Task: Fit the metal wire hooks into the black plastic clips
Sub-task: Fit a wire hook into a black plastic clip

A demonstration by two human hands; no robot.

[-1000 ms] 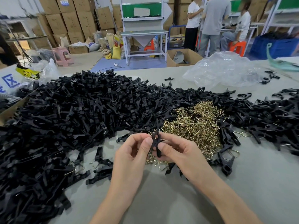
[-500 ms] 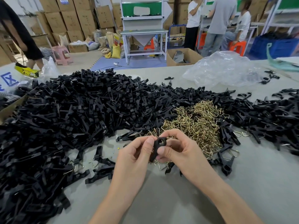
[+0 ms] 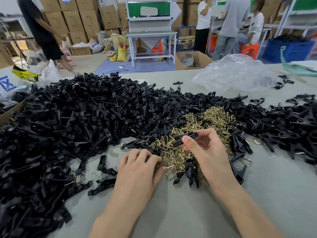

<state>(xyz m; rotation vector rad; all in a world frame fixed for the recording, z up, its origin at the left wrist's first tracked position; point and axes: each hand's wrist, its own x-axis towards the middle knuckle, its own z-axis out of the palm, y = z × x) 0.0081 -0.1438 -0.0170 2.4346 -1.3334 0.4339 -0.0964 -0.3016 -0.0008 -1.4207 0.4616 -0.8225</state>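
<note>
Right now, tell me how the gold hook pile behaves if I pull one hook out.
Likely snags: the hook pile is visibly interlocked, so neighbours may lift along. Each thin bent wire looks light and probably stiff.

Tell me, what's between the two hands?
A heap of gold wire hooks lies between the left hand and the right hand, which pinches a black clip, in the head view.

fingertips of the left hand (image 3: 139, 167) hide among the wire hooks (image 3: 175, 155); grasp unclear.
</note>
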